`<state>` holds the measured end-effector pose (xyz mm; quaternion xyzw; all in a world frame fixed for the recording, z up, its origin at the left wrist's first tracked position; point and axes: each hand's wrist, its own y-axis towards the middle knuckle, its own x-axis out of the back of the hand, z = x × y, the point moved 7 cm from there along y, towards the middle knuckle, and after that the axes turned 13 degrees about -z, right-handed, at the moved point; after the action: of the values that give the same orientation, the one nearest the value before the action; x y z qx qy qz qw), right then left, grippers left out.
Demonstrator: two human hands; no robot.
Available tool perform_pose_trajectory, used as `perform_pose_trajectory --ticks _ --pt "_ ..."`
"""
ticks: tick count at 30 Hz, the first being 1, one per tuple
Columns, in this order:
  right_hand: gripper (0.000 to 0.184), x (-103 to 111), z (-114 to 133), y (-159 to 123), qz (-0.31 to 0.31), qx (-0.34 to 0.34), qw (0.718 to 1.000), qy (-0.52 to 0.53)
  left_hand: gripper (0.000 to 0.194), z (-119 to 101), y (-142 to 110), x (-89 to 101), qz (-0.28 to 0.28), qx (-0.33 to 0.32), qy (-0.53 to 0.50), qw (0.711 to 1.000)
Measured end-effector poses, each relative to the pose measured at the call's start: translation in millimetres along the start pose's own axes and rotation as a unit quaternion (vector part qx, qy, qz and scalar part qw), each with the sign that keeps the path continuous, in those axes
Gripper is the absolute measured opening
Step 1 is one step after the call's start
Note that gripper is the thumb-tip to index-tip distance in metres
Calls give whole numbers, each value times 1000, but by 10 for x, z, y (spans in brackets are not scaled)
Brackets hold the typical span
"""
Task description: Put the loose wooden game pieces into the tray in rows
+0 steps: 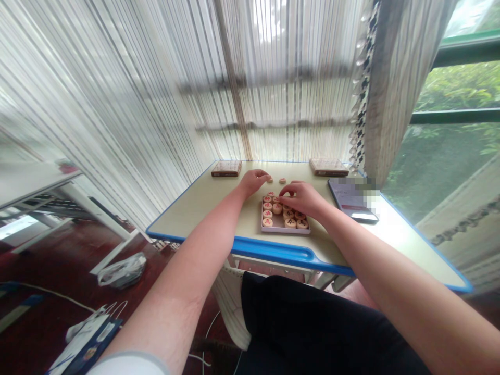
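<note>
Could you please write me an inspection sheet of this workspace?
Surface: pale tabletop with blue edging.
Job's things: open box holding round pieces, red-marked left, dark-marked right; two loose pieces beyond it.
Clutter: two flat boxes at the far side; dark tablet-like device at right; plastic bag on the floor.
Hands: left hand at one loose piece; right hand over the open box, fingertips at its pieces; grip unclear on both.
Cables: white cable on the floor.
Surroundings: striped curtain; window at right.
</note>
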<state>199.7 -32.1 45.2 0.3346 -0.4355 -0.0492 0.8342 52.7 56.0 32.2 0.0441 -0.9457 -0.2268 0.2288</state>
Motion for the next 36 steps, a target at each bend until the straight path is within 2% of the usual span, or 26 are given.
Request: perform_pose_trajectory --ticks 3,7,9,14,18,20,25,30,36 --pt "22 69 -51 2 -34 -16 999 -4 21 -28 -15 -27 27 -50 66 996" --pt "26 155 -312 13 -101 -66 992 -45 25 36 -57 -109 106 -43 101 988" --pt "30 160 -485 20 -117 -90 986 -78 26 67 -64 -127 127 -37 104 986" --pt "32 57 -742 25 -64 -104 985 -121 21 76 -45 -92 102 -56 117 986" --pt "31 74 -764 15 -69 -114 983 -127 26 61 -46 -52 74 -71 132 986" --pt "34 93 -758 15 -79 -120 982 -124 28 62 -50 -51 75 -76 136 985" --pt "29 56 -773 28 -54 -114 987 -105 24 77 -54 -59 88 -81 141 983" --pt "30 91 -896 30 -63 -148 977 -141 30 80 -58 -53 78 -84 170 979" --pt "34 98 -927 9 -37 -189 971 -143 35 90 -80 -49 66 -80 194 976"
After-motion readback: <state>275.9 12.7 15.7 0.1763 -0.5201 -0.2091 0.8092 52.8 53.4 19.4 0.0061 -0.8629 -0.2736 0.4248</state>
